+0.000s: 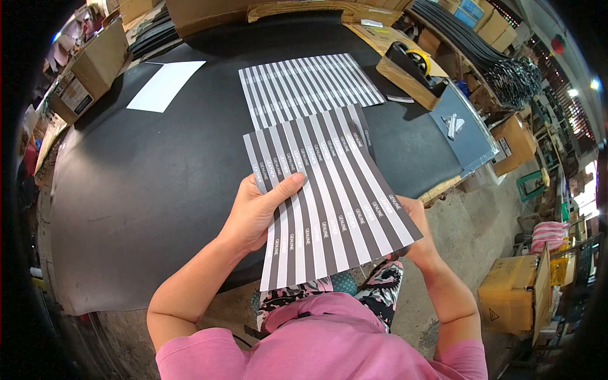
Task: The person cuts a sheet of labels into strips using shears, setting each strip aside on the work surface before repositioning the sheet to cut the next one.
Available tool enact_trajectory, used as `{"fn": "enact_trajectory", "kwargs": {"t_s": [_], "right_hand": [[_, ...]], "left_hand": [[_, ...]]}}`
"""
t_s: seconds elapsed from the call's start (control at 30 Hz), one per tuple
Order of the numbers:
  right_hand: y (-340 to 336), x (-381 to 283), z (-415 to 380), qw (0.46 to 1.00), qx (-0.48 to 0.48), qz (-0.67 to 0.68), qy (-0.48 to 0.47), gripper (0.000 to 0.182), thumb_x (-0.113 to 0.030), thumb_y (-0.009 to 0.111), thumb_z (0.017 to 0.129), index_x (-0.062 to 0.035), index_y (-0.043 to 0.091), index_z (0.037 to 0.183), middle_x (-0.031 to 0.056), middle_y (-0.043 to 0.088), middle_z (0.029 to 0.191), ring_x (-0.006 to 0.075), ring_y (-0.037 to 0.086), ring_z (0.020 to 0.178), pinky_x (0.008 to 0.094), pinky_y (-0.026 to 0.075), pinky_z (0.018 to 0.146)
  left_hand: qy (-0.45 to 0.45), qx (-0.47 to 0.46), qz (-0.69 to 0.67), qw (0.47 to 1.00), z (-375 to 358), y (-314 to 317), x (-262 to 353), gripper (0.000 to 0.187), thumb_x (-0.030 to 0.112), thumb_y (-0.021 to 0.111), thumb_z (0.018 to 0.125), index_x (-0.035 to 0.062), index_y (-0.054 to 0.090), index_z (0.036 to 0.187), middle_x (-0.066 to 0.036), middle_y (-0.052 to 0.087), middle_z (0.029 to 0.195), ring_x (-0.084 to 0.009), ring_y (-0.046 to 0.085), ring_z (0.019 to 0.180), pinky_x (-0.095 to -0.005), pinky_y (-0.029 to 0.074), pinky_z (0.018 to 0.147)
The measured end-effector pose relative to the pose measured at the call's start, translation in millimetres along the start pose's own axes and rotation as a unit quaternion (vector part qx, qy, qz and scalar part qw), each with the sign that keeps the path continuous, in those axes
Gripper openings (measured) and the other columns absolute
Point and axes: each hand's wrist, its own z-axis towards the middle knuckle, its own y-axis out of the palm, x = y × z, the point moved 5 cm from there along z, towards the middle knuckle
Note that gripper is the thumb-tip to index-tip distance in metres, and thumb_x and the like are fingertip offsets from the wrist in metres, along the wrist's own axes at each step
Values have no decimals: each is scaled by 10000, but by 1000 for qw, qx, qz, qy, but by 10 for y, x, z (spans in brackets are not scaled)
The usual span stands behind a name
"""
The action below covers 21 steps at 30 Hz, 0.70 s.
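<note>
A striped sheet (326, 209), dark grey and white with "GENUINE LEATHER" printed along the stripes, is held up in front of me over the table's near edge. My left hand (259, 209) grips its left side, thumb on the printed face and fingers behind. At the lower right edge, my right hand (418, 234) is partly covered by the sheet, so its fingers do not show fully. Beyond, a similar striped sheet (304, 85) lies flat on the black tabletop (139, 209); the held sheet overlaps its near edge in view.
A white sheet (166, 85) lies at the table's far left. To the right are a cardboard tray (405, 82) with a tape dispenser (415, 60) and a clipboard (459, 126). Cardboard boxes (506, 294) stand on the floor at right, and another box (85, 79) sits at left.
</note>
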Motion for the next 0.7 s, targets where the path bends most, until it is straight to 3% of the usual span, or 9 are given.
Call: {"fn": "enact_trajectory", "kwargs": {"t_s": [0.1, 0.2, 0.27, 0.3, 0.47, 0.57, 0.7], "right_hand": [[-4, 11, 5, 999, 14, 17, 34, 255, -34, 646, 721, 96, 573, 928, 41, 549, 530, 59, 474, 381, 206, 316, 345], [-29, 65, 87, 1000, 2, -5, 30, 253, -39, 670, 711, 85, 581, 912, 38, 585, 604, 49, 518, 469, 188, 365, 406], [-49, 79, 182, 997, 8, -17, -76, 256, -41, 697, 703, 70, 589, 907, 20, 611, 703, 30, 547, 592, 168, 403, 496], [-36, 35, 193, 998, 0, -19, -56, 258, -43, 712, 702, 59, 595, 908, 3, 615, 766, 12, 541, 672, 156, 413, 563], [-4, 28, 295, 999, 16, -20, -33, 240, -37, 701, 714, 63, 596, 905, 5, 614, 748, 6, 532, 646, 158, 406, 541], [-5, 46, 328, 999, 16, -23, -17, 215, -25, 665, 728, 81, 589, 899, 43, 600, 630, 53, 527, 457, 197, 370, 380], [12, 30, 344, 999, 8, -10, -40, 220, -19, 657, 724, 96, 582, 895, 68, 593, 601, 76, 514, 396, 213, 348, 329]], "left_hand": [[-1, 1, 2, 1000, 7, -9, -11, 264, 118, 623, 850, -39, 540, 1046, -142, 638, 930, -154, 663, 747, -271, 582, 654], [-14, 6, 19, 1000, -10, 15, -13, 262, 117, 625, 850, -35, 542, 1046, -134, 639, 937, -151, 661, 759, -278, 578, 663], [-9, -4, 19, 1000, -9, 21, -70, 261, 116, 626, 849, -34, 543, 1047, -128, 640, 941, -149, 658, 766, -282, 574, 670], [-9, -4, 9, 1000, -15, 35, -73, 256, 114, 623, 851, -32, 543, 1046, -129, 640, 941, -147, 658, 767, -282, 576, 669], [-18, -1, 2, 1000, -1, 5, -55, 256, 118, 621, 854, -31, 540, 1046, -128, 638, 943, -149, 658, 770, -281, 577, 668], [-16, 7, -5, 1000, 1, 1, -48, 258, 121, 620, 854, -31, 538, 1046, -131, 637, 939, -153, 660, 769, -281, 578, 668], [-20, 13, -1, 1000, 4, -14, -42, 260, 118, 621, 853, -34, 537, 1046, -134, 637, 937, -157, 661, 768, -280, 579, 668]]}}
